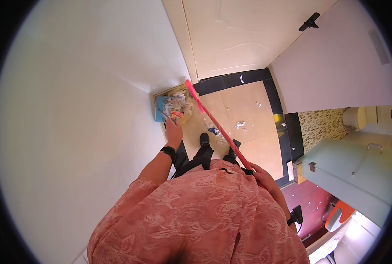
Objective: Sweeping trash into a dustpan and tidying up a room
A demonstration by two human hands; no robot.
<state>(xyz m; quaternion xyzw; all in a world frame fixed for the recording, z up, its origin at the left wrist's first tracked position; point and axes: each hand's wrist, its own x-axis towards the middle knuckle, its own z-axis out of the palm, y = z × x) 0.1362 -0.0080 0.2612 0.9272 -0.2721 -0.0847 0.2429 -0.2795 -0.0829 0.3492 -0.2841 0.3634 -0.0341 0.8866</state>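
Observation:
My left hand (174,132) reaches down beside the wall at the left, its fingers closed around the end of a thin grey handle (163,114). That handle lies against a blue plastic dustpan or bin (159,105); which it is cannot be told. Beside the blue plastic is a heap of crumpled paper litter (178,103), with a red and orange wrapper (177,115) just above my fingers. My right hand (263,176) grips the red handle of a broom (220,130) near my waist. The broom's pink head (193,94) is tilted up near the corner by the door frame.
Paper scraps (240,125) and a dark blue crumpled piece (213,130) lie on the beige tiled floor (248,148). A cream door (229,43) stands ahead. To the right are a frosted glass door (354,165), a toilet (355,117) and an orange and grey object (339,216).

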